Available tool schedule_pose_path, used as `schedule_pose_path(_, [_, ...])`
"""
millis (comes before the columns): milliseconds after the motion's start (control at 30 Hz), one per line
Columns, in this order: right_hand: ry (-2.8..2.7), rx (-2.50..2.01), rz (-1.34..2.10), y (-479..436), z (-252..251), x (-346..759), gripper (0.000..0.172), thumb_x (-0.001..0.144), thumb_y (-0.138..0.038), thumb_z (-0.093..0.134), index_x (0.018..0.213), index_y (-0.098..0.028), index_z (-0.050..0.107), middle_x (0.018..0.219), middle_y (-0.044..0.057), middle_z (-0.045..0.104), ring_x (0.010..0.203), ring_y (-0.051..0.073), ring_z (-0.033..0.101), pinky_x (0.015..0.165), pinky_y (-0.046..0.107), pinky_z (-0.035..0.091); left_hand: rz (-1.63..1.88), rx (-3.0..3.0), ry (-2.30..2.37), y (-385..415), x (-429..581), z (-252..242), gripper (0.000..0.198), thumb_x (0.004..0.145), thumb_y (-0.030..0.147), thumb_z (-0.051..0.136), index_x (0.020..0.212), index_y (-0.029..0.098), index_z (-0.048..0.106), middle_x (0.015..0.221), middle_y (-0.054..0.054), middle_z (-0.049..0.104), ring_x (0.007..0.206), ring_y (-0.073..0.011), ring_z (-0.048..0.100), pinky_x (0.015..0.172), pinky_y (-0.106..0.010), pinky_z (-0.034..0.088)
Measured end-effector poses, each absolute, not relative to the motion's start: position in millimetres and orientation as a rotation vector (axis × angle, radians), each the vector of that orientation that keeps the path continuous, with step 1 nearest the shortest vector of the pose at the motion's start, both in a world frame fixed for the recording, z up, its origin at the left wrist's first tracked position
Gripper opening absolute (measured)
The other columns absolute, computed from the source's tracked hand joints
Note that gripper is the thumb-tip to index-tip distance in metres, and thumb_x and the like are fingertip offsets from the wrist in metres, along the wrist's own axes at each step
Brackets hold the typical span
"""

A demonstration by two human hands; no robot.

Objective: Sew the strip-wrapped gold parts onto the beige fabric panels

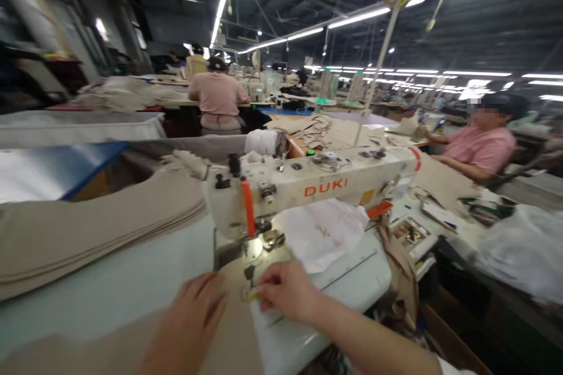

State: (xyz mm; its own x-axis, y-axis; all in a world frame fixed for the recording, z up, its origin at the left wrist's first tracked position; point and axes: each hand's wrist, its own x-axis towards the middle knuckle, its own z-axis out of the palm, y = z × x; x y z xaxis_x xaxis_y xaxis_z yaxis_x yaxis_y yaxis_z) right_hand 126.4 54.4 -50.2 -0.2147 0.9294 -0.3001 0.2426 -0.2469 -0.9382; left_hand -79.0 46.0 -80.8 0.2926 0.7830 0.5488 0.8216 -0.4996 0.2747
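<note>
In front of me stands a white sewing machine (325, 179) with DUKI on its arm and a lit needle area. Beige fabric (240, 328) lies on the bed, reaching up to the presser foot (250, 272). My left hand (189, 319) rests on this fabric, fingers extended and somewhat blurred. Just right of the needle, my right hand (288, 292) is closed in a pinch. At its fingertips shows a small yellowish piece (251, 294), by the fabric edge; its kind is too blurred to tell. A white cloth (323, 228) with a few small bits on it lies under the machine arm.
A stack of beige cut panels (101, 228) lies at the left. To the right are a small parts tray (411, 234), hanging beige strips (398, 269) and a clear plastic bag (523, 252). Other people in pink shirts sit ahead (219, 94) and at the right (479, 143).
</note>
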Motion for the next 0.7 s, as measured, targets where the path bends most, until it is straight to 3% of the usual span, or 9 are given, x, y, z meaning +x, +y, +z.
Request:
schedule_pose_path(200, [-1.437, -1.452, 1.667, 69, -40, 110, 0.022, 0.073, -0.001, 0.051, 0.059, -0.018, 0.054, 0.047, -0.007, 0.055, 0.041, 0.009, 0.056, 0.046, 0.016, 0.044, -0.851, -2.475, -1.613, 31, -68, -69, 0.025, 0.089, 0.028, 0.044, 0.107, 0.016, 0.056, 0.1, -0.01, 0.065, 0.094, -0.0246, 0.062, 0.082, -0.04, 0.055])
schedule_pose_path(433, [-1.554, -1.533, 1.636, 87, -35, 96, 0.023, 0.07, -0.003, 0.053, 0.053, -0.019, 0.053, 0.045, -0.006, 0.058, 0.04, 0.01, 0.057, 0.042, 0.017, 0.042, -0.874, -2.576, -1.705, 27, -64, -60, 0.024, 0.086, 0.021, 0.046, 0.108, 0.018, 0.055, 0.102, -0.009, 0.064, 0.096, -0.0237, 0.059, 0.085, -0.042, 0.053])
schedule_pose_path(700, [-1.663, -1.577, 1.664, 96, -35, 97, 0.017, 0.073, -0.007, 0.057, 0.058, -0.016, 0.057, 0.048, -0.003, 0.062, 0.04, 0.01, 0.059, 0.043, 0.016, 0.046, -0.942, -2.627, -1.519, 44, -56, -55, 0.022, 0.09, 0.015, 0.04, 0.082, 0.018, 0.06, 0.083, -0.006, 0.064, 0.083, -0.0187, 0.06, 0.078, -0.033, 0.054])
